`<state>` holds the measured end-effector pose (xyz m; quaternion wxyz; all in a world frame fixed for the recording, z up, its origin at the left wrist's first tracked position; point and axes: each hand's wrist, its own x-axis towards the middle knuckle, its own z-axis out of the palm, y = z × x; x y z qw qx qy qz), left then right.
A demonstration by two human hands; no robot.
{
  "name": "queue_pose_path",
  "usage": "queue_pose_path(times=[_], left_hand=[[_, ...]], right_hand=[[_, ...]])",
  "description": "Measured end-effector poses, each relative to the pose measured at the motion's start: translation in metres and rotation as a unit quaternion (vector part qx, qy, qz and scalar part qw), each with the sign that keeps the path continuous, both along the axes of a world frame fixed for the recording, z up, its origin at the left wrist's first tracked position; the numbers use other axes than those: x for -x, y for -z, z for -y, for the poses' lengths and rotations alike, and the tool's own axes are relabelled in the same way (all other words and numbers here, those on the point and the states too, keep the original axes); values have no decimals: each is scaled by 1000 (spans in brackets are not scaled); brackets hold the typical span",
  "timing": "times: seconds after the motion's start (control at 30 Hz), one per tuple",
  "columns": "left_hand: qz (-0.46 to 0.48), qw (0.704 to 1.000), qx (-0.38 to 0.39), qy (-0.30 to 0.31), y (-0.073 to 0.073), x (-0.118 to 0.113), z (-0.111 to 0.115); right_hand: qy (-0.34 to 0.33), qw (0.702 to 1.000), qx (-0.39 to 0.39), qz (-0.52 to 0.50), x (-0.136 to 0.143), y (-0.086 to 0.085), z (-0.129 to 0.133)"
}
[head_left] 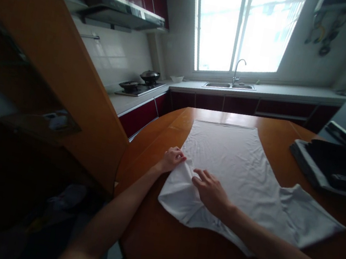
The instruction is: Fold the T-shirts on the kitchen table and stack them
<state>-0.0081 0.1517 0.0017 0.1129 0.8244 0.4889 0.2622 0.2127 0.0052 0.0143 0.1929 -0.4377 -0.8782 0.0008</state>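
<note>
Across an orange-brown, glossy wooden table (pixel 150 143) lies a white, short-sleeved shirt of thin cloth (pixel 232 152), spread nearly flat, its long axis running from the neck end close to the person to the straight hem at the far end. Everything else can be placed from that shirt. At its left edge, roughly halfway along, sits the person's left hand (pixel 173 158), the nearer of the two to the rim of the cloth; its fingers are bent together and appear to pinch a raised bit of the edge, with most of the shirt lying to the right of them. Just inside the same edge, over the cloth itself, is the right hand (pixel 211 191), its fingers half bent and loosely parted (whether the tips press on the cloth or only hover, I cannot tell). Between the two hands runs a short ridge of lifted cloth, so the hands stand close but apart. On the shirt's opposite side, well away from both hands, one wide sleeve (pixel 310 219) points outward and slightly toward the person. Farther right of the shirt rests a stack of black and grey folded cloth (pixel 340 168); beyond its hem, under the window, is a double steel sink (pixel 217 85).
</note>
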Motion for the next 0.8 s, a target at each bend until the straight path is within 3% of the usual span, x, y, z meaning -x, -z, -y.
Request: queue_pose_path(times=[0.2,0.3,0.43,0.7,0.8], left_hand=[[112,991,-68,-27,-13,13,7],[105,992,-71,-10,-21,14,21],[66,996,-50,32,-25,-3,42],[-144,987,12,70,3,-30,62],[-158,986,-8,49,8,-31,63]], right_hand=[[18,999,5,-35,-2,-2,4],[14,998,16,-62,-2,2,1],[-16,996,56,-61,-4,11,-2],[-2,995,72,-64,-4,13,-2],[2,994,66,-83,-3,11,-2]])
